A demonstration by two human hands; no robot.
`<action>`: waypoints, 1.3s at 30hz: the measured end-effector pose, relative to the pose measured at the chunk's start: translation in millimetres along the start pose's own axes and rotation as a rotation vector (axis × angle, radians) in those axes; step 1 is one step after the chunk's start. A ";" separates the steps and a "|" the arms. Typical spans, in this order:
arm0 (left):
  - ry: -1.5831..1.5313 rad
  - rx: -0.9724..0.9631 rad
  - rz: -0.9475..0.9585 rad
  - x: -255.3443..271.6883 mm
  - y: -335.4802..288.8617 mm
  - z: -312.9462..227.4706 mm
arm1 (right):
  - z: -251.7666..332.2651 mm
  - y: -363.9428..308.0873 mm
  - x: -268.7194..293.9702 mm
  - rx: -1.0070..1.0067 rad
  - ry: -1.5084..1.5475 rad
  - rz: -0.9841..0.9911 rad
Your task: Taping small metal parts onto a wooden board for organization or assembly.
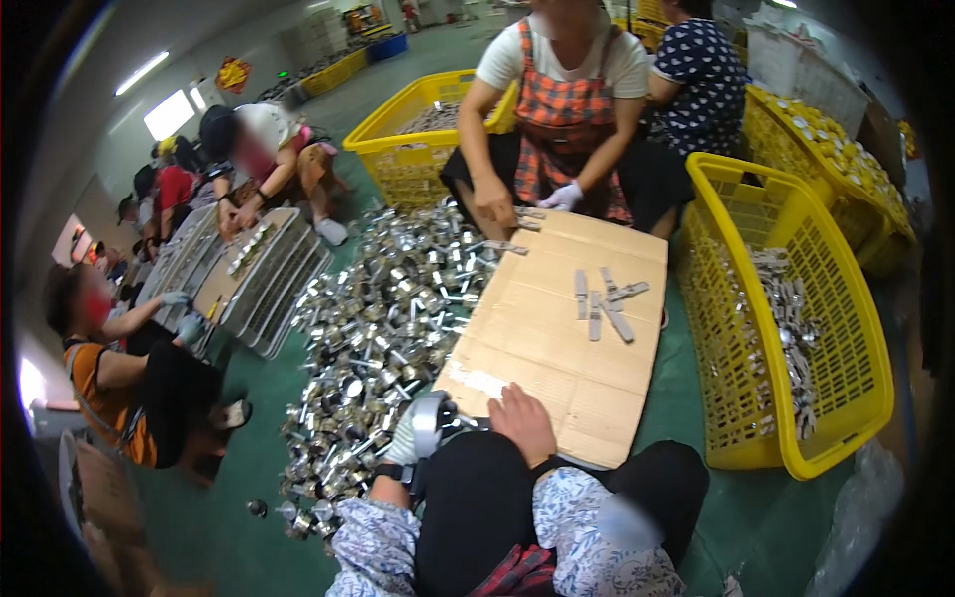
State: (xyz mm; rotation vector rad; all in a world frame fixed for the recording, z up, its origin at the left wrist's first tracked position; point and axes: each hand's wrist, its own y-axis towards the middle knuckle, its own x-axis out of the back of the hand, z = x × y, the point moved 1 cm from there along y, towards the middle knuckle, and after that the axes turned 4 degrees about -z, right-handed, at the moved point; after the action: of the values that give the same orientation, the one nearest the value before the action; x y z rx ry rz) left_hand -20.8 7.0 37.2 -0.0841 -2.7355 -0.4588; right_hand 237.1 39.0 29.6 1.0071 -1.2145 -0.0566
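My left hand (402,444), in a pale glove, is closed around a shiny rounded metal part (428,422) at the near left corner of a cardboard sheet (552,383). Its fingers are partly hidden behind the metal. Bare and palm down, my right hand (524,426) rests on the cardboard's near edge with its fingers stretched out. Several flat grey strips (595,316) lie loosely on the cardboard's right half. Left of the sheet spreads a heap of metal cup-shaped parts with stems (373,343).
Across the cardboard sits a person in a checked apron (567,109), hands at the far left corner beside more strips. A yellow basket (841,398) holding grey metal pieces stands right; another yellow basket (373,149) stands behind the heap. Other people work at wire racks (284,289) on the left.
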 end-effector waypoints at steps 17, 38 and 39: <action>-0.954 0.603 -0.194 -11.5 -7.3 17.9 | 1.0 14.2 24.3 0.025 -0.073 -0.074; -0.840 0.598 -0.135 -10.6 -7.1 21.0 | 0.3 14.1 19.6 0.040 -0.113 -0.092; -0.825 0.586 -0.128 -9.7 -8.6 22.1 | 0.7 14.5 20.1 0.039 -0.102 -0.095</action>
State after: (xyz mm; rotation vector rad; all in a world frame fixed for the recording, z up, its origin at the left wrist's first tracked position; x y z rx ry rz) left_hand -20.4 6.1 11.5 0.0751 -3.5630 0.4813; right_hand 238.0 36.4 54.2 1.1062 -1.2638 -0.1609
